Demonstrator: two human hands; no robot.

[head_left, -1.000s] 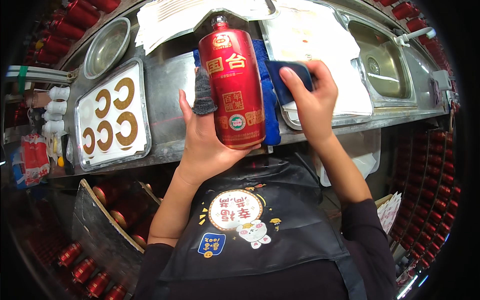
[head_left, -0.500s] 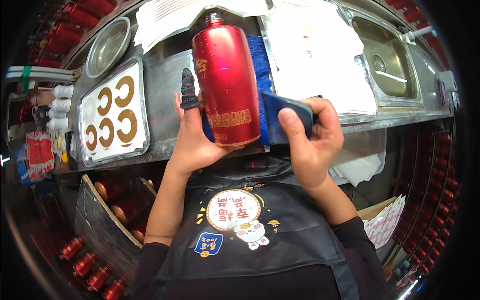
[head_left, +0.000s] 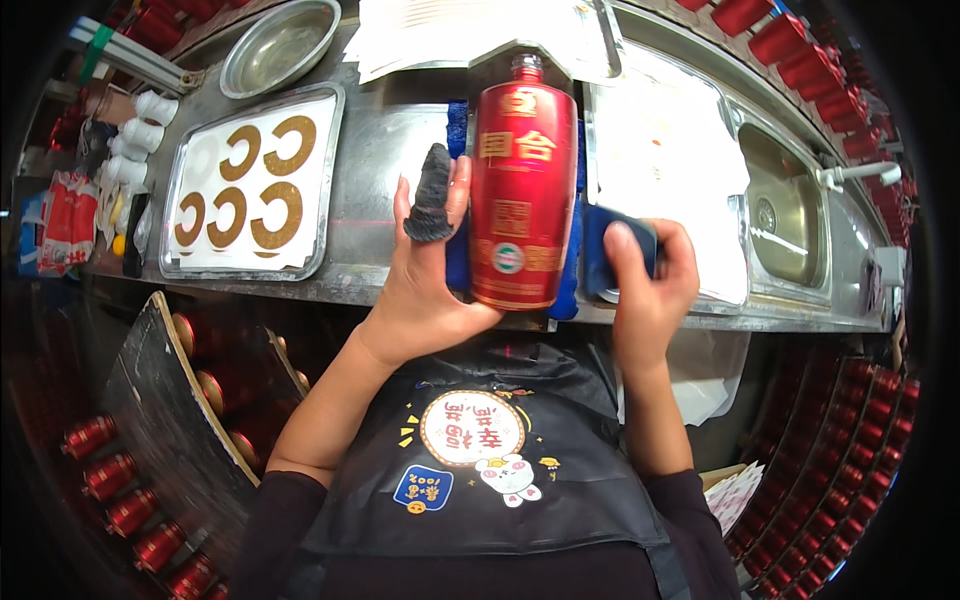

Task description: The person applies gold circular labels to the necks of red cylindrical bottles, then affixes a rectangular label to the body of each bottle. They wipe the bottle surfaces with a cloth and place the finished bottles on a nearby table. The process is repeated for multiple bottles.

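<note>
A glossy red bottle [head_left: 524, 200] with gold lettering and a small round emblem lies neck away from me over a blue cloth [head_left: 458, 130]. My left hand [head_left: 415, 290] is at its lower left side, fingers spread and stretched out, thumb against the bottle's base. A dark ribbed finger cover [head_left: 432, 195] wraps one finger of that hand. To the right of the bottle, my right hand [head_left: 655, 280] pinches a flat dark-blue scraper [head_left: 601, 245] between thumb and fingers. A gap separates the scraper from the bottle.
At left stand a metal tray [head_left: 330, 190] with gold C-shaped pieces on white sheets and a metal bowl [head_left: 280, 45]. White sheets [head_left: 665, 160] cover a tray at right, beside a sink [head_left: 785, 210]. Red bottles [head_left: 130, 510] stand lower left; more line the right.
The bottle has turned so its lettered front faces up. My left hand's fingers have spread away from its side. The scraper is still in my right hand. The view has shifted.
</note>
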